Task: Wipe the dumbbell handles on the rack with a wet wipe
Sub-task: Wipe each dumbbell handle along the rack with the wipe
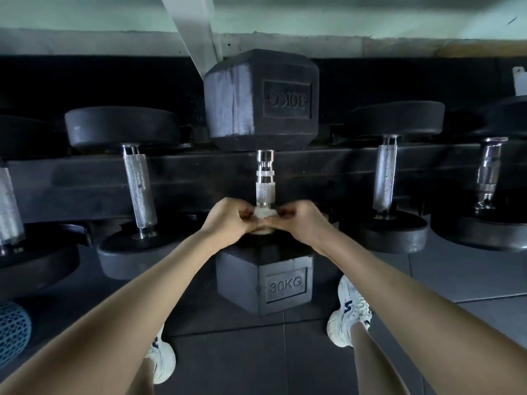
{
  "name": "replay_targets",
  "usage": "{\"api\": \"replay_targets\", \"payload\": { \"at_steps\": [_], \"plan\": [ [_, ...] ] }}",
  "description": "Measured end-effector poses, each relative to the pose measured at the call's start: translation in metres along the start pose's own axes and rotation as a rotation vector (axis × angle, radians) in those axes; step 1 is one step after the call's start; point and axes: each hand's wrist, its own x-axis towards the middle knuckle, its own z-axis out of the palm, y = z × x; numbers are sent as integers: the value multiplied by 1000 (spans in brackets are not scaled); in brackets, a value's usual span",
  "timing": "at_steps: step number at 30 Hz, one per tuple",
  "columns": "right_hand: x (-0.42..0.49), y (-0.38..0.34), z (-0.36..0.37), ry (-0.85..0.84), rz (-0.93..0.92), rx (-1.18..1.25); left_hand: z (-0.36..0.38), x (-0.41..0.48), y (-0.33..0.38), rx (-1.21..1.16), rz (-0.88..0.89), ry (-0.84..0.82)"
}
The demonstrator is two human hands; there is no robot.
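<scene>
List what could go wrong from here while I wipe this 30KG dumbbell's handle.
1. The wet wipe is bunched small at the near end of the handle, pinched between the left hand and right hand; the knurling further up may get missed.
2. Both hands work close to the near head; hard tugging might shift the dumbbell, and the right shoe stands beside that head.

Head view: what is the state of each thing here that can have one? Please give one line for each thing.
wet wipe: wrapped round the near end of the handle, pinched from both sides.
30KG dumbbell: resting across the rack.
handle: bare above the wipe.
left hand: pinches the wipe.
right hand: pinches the wipe.
round dumbbells: resting on the rack, untouched.
</scene>
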Motion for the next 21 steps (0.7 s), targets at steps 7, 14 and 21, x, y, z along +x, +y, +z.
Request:
{"api": "replay_targets", "payload": {
  "at_steps": [7,14,21],
  "plan": [
    [3,0,7,129,-26,217,8,-1,-3,-264,-32,85],
    [13,-25,0,274,26,317,-9,5,19,-392,-137,180],
    [36,-56,-5,339,29,771,-7,28,47,-879,-239,318]
  ]
}}
